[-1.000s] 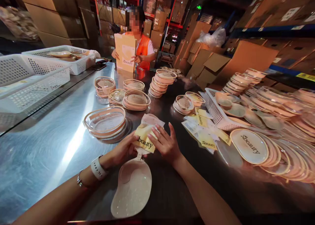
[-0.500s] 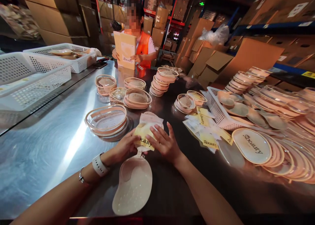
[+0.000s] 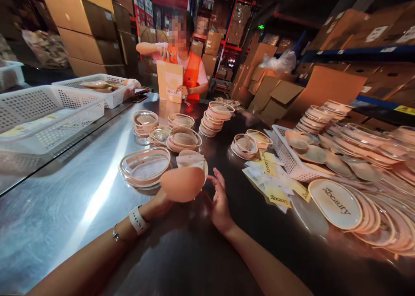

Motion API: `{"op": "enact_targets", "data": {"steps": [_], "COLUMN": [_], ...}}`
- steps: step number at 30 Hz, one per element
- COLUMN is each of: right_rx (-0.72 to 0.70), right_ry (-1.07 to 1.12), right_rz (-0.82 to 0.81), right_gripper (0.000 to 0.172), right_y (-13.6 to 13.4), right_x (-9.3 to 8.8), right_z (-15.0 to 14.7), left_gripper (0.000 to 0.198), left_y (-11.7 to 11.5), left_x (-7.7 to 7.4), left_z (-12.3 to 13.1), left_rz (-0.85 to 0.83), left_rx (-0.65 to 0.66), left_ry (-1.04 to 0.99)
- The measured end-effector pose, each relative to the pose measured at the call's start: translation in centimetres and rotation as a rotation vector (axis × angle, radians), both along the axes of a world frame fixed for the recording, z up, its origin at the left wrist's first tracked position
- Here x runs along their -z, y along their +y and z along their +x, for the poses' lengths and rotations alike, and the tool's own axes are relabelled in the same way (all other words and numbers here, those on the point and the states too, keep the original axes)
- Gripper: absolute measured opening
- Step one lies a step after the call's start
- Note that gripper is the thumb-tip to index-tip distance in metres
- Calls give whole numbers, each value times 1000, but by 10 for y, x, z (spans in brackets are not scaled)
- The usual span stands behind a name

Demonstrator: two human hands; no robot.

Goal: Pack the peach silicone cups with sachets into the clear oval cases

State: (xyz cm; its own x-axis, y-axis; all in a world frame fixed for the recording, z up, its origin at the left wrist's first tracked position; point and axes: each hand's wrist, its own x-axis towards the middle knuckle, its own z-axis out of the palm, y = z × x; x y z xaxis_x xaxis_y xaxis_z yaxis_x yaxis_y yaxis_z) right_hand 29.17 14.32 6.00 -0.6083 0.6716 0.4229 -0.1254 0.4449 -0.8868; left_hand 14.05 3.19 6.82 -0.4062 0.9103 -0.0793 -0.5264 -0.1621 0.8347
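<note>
A peach stick-on bra (image 3: pixel 183 184) is folded over, the smooth outside of one cup facing me and the other cup behind it with pale film and paper on it. My left hand (image 3: pixel 161 203) grips it from the left; its fingers are hidden behind the cup. My right hand (image 3: pixel 219 204) is beside the bra's right edge with fingers stretched and apart; whether a fingertip touches the edge I cannot tell. Just beyond the bra stands a clear oval case (image 3: pixel 145 166) with a peach rim. Yellow and white printed cards (image 3: pixel 270 179) lie spread to the right of my right hand.
More cases (image 3: pixel 184 139) stand farther back, some in a stack (image 3: pixel 215 116). At right, a white basket (image 3: pixel 285 157) holds bra cups, near a row of lidded cases (image 3: pixel 337 203). White baskets (image 3: pixel 42 136) line the left. Across the table, a person in an orange vest (image 3: pixel 193 73) holds a carton (image 3: pixel 170 82).
The bra's near cup has swung up and folded over, now showing its peach outside. My right hand has come off the printed card and opened rightward. The person opposite has raised one arm.
</note>
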Motion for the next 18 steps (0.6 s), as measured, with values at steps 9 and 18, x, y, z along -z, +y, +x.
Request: {"op": "enact_targets", "data": {"steps": [9,18], "right_rx": [-433,-426], "right_ry": [79,160], "right_rz": [-975,-1103], "right_gripper": [83,53], "right_y": [-19,-9], "right_x": [-16,-13], "right_z": [-8,-6], "left_gripper": [55,43], "left_y": [-5,-35], "left_x": [-10,-34], "left_z": [7,-64], "left_rz": [-63,-737], "left_rx": [-74,-510], "left_ry": [592,1893]}}
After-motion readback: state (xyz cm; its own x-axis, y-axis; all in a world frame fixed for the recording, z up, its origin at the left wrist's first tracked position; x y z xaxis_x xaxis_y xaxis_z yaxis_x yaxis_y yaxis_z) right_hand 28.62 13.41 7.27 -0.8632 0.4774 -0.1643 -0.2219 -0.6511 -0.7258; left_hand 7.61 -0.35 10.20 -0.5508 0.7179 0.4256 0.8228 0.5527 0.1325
